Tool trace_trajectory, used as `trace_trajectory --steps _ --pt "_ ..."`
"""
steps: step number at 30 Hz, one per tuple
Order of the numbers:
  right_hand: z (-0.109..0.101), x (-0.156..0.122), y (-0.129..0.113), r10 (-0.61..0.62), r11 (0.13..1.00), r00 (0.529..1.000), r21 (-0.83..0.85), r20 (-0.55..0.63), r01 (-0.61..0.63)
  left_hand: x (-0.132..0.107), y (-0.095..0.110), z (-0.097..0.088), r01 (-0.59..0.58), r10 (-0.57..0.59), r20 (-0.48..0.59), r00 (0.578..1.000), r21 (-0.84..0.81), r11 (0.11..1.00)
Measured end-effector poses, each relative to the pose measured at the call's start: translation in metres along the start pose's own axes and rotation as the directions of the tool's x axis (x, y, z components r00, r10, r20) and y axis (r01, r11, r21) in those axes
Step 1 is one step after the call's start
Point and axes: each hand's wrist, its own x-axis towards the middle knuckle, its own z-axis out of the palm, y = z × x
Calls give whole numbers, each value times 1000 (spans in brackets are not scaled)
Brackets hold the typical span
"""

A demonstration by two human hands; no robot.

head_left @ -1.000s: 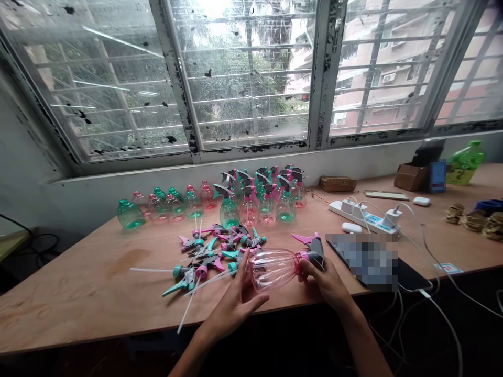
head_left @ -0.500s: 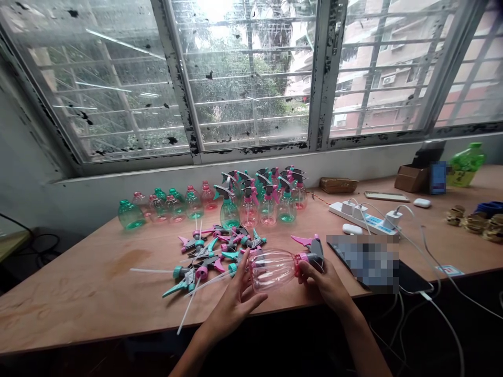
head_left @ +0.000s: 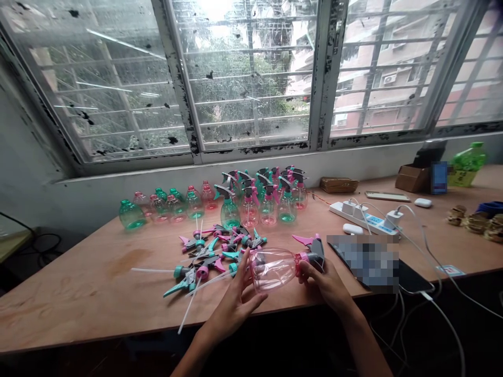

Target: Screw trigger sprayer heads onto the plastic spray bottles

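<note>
A clear pink spray bottle [head_left: 275,268] lies sideways above the wooden table's [head_left: 98,283] front edge, held between both hands. My left hand [head_left: 238,303] cups its base, fingers curled round it. At the bottle's neck my right hand [head_left: 324,283] grips the pink collar and grey trigger head [head_left: 312,250]. Just left of the bottle lies a heap of loose pink and teal trigger heads [head_left: 214,251] with white dip tubes.
Capless pink and green bottles [head_left: 165,205] and assembled spray bottles [head_left: 263,196] stand in rows near the window wall. To the right are a white power strip [head_left: 363,215] with cables, a blurred flat item [head_left: 367,259], a phone [head_left: 387,196], a cardboard box [head_left: 411,177] and a green bottle [head_left: 467,159].
The pink bottle has turned slightly about its long axis between my hands. Both hands stay in nearly the same place.
</note>
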Motion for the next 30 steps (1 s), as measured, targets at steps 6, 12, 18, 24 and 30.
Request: trace_trajectory --steps 6,12,18,24,30 --pt "0 0 1 -10 1000 1000 -5 11 10 -2 0 0 24 -24 4 1000 1 1000" --pt "0 1 0 1 1000 1000 4 -2 -1 -1 -3 -3 44 -44 33 998 18 999" --pt "2 1 -2 6 1000 1000 4 -22 -6 0 -3 -4 -12 9 27 1000 126 992" --pt "1 0 -3 15 1000 1000 2 -3 -15 -2 -2 -2 40 -42 37 998 44 998" --pt "0 0 0 -10 1000 1000 1 19 10 -1 -4 -4 -9 4 32 999 136 991"
